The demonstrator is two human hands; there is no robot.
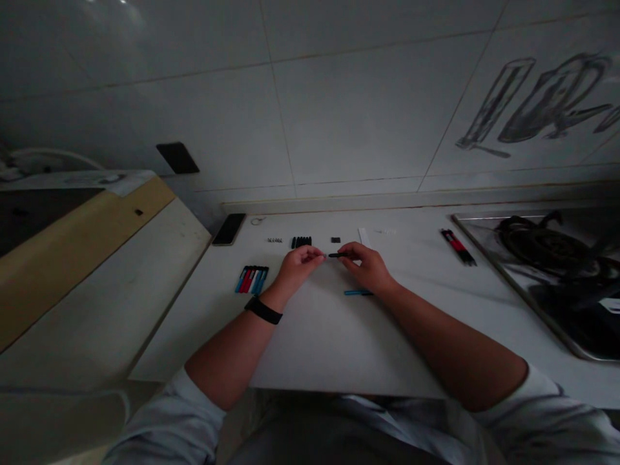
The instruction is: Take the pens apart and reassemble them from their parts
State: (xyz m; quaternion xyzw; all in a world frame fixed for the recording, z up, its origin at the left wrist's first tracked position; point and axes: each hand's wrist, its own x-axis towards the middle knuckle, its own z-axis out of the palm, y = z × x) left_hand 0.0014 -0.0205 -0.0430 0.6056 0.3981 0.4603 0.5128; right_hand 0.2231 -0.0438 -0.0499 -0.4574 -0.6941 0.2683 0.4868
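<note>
My right hand point(367, 265) pinches a short black pen part point(334, 256) that points left. Facing it, my left hand point(301, 265) has thumb and fingertips pressed together around something tiny that I cannot make out; the two hands are slightly apart. Below my right hand lies a blue pen barrel point(357, 292), its right end partly hidden. Left of my left hand is a row of blue, red and white pen barrels point(252, 279). Beyond the hands are a row of black pen parts point(301, 241), a line of small metallic pieces point(274, 240) and a small dark cluster point(336, 239).
A white strip point(363, 236) and small clear pieces point(386, 231) lie behind my right hand. Red and black pens or refills point(458, 247) sit near the gas stove point(504, 290). A phone point(229, 229) and a thin ring point(257, 221) are at the back left.
</note>
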